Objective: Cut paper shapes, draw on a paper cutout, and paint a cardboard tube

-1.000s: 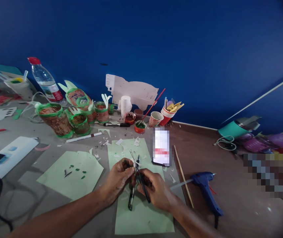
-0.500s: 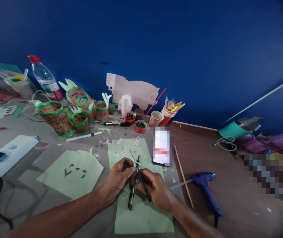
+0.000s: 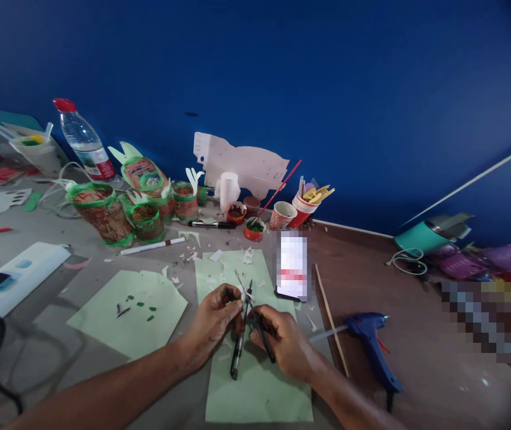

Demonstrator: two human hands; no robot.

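Over a pale green paper sheet (image 3: 259, 394), both hands meet close together. My right hand (image 3: 277, 340) is closed around a slim black-handled tool (image 3: 265, 340) with a thin pointed end. Its exact kind does not show clearly. Fingers pinched, my left hand (image 3: 219, 319) holds a small white scrap (image 3: 248, 295) beside the tool's thin end. Beneath the hands a black pen (image 3: 236, 361) with a clear barrel lies lengthwise on the sheet, partly covered by fingers. A second green sheet (image 3: 103, 322), bearing several small dark green shapes, lies to the left.
A lit phone (image 3: 292, 263) lies beyond the right hand. Right of it are a wooden stick (image 3: 331, 322) and a blue glue gun (image 3: 374, 346). Painted pots (image 3: 101, 218), paint cups (image 3: 254, 230) and a water bottle (image 3: 85, 149) stand near the wall. A power strip (image 3: 36, 269) lies left.
The view has shifted very slightly. Both hands keep nearly the same pose and hold; the right hand's tool has barely moved.
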